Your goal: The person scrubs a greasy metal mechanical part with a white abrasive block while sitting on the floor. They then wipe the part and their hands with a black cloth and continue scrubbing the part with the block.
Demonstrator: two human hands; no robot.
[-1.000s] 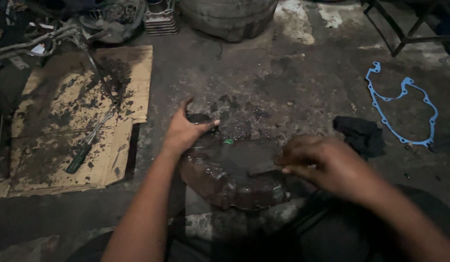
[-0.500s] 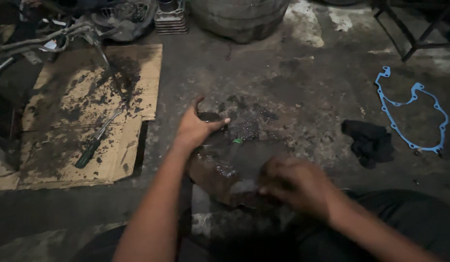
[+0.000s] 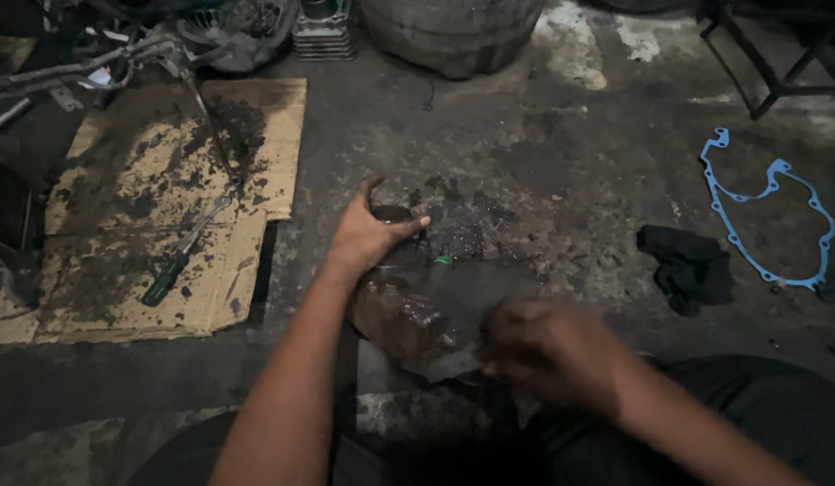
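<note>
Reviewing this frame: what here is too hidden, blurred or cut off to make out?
- Right hand: motion-blurred in the head view; its grip is unreadable.
- Greasy engine cover: dim, partly behind both hands.
- Left hand: covers a dark part, kind unclear.
- Drum: cut off by the top edge.
- Black rag: detail lost in dim light.

My count of the floor, kind by kind

One oily engine casing under my two hands, one stained cardboard sheet, one green-handled screwdriver on it, one blue gasket, one black rag, one finned cylinder.
</note>
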